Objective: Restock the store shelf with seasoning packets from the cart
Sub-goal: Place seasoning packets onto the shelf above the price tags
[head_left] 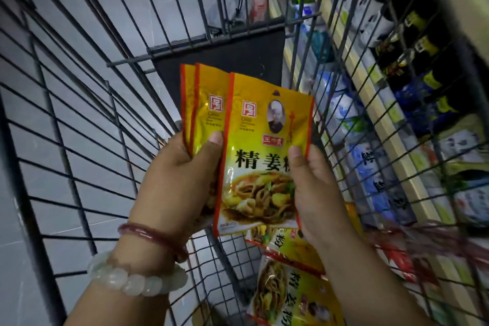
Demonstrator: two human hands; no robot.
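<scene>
Inside the cart point(79, 167), left hand point(182, 180) and right hand point(317, 193) are pinching fanned seasoning packets point(264, 140); squaring them first should help shelving.

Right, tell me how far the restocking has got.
Nothing looks shelved yet from this view. In hand: the left hand grips a fan of three yellow packets above the cart, and the right hand pinches the front one. Left: more packets in the cart, and all must still go onto the shelf on the right.
</scene>
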